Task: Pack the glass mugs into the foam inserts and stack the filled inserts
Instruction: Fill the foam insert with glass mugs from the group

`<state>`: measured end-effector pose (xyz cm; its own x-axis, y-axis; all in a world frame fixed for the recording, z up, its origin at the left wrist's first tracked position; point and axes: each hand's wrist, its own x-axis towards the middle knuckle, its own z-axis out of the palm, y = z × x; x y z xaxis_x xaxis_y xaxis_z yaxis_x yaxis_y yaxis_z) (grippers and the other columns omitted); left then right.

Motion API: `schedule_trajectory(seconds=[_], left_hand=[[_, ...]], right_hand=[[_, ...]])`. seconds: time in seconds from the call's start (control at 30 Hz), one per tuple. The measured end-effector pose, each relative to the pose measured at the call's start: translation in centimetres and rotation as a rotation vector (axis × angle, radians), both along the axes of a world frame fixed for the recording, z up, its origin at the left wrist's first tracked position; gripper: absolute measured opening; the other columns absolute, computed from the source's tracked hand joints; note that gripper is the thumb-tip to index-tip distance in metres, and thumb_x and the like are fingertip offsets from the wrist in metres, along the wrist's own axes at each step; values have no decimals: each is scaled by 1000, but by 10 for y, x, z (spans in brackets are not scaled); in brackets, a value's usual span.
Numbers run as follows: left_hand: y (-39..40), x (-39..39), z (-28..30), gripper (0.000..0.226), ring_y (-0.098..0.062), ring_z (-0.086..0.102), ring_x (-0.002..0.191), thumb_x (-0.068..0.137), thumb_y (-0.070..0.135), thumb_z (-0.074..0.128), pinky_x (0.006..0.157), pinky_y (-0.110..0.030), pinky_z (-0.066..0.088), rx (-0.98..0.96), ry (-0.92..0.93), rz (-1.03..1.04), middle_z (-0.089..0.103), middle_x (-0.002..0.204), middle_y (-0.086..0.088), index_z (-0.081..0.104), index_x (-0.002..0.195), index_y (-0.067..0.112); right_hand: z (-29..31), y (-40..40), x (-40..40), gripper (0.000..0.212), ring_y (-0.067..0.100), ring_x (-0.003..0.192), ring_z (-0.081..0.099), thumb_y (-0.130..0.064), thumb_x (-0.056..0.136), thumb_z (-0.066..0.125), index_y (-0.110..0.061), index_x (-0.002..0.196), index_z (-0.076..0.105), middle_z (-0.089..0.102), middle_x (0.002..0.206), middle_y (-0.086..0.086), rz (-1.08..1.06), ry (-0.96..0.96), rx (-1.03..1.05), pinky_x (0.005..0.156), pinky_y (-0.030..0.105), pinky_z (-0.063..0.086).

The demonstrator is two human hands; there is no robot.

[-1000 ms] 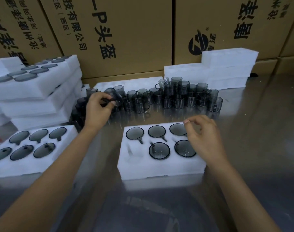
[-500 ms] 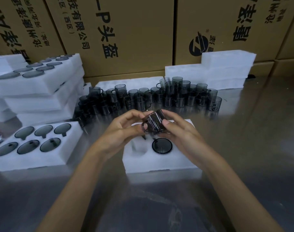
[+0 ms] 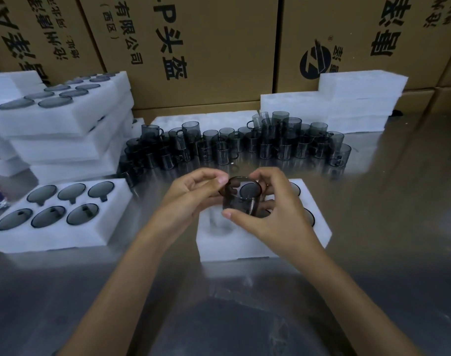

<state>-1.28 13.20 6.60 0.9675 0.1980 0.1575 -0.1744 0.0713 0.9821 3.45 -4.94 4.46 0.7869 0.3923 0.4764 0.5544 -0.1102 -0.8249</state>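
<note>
Both hands hold one smoky grey glass mug [image 3: 241,197] upright above the white foam insert [image 3: 260,242] in front of me. My left hand [image 3: 191,196] pinches its rim from the left. My right hand [image 3: 273,214] curls round its right side and bottom. The hands hide most of the insert's pockets; mugs show at its right edge, and one front-left pocket [image 3: 220,223] looks bare. A crowd of loose grey mugs [image 3: 234,145] stands behind on the steel table.
A filled foam insert [image 3: 52,227] lies at the left. Behind it rises a stack of filled inserts [image 3: 62,124]. Blank foam inserts [image 3: 357,98] are piled at the back right. Cardboard cartons [image 3: 206,47] wall the back. The steel table [image 3: 245,317] stretches toward me.
My left hand picked a mug from the loose group and brought it over the insert. My right hand joined it, and the mug turned from tilted to upright, mouth up.
</note>
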Motion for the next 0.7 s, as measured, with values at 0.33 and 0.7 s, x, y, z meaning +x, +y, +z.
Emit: schedule_trajectory(seconds=[0.33,0.7], left_hand=[[6,-8,7,30,-23,69,110,81,24,75,107,-45,46,214,132,-52,75,112,-5,70,110,21],[27,-11,4,32,8,62,110,88,11,72,91,-12,44,459,214,3,72,118,10,67,117,23]], right_hand=[[-12,16,-21,61,-6,97,50,-49,69,85,-36,113,45,50,107,-26,-7,-111,-157,78,11,38],[-14,15,-20,57,-9,99,43,-38,80,77,-31,131,53,54,112,-25,40,-224,-291,89,7,33]])
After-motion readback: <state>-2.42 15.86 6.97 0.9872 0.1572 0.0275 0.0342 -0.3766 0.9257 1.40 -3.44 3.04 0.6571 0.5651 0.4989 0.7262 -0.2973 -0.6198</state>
